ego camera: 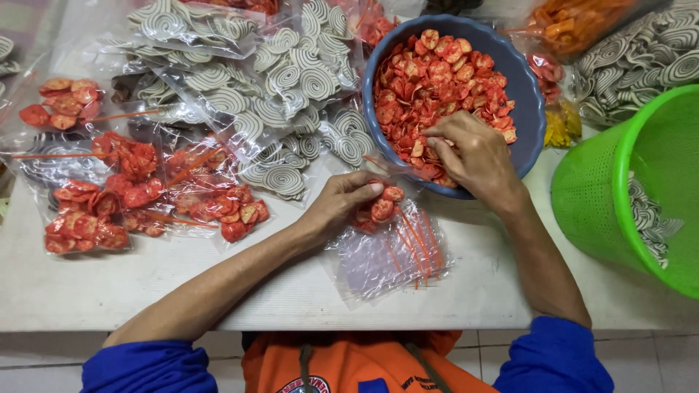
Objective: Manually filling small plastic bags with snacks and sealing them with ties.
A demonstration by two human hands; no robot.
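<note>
A blue bowl point(530, 109) full of red-orange round chips point(437, 80) stands on the white table point(218, 291). My right hand point(473, 156) reaches into the bowl's near side, fingers pinched on chips. My left hand point(342, 204) grips the mouth of a clear plastic bag point(386, 258), with a few red chips point(384, 207) at its opening. The bag lies flat on the table in front of the bowl and has orange stripes.
Filled bags of red chips point(145, 196) lie at the left. Bags of grey-and-white spiral chips point(277, 94) are piled behind them and at the top right. A green perforated basket point(641, 189) stands at the right edge. A bag of orange sticks point(575, 22) is at the top.
</note>
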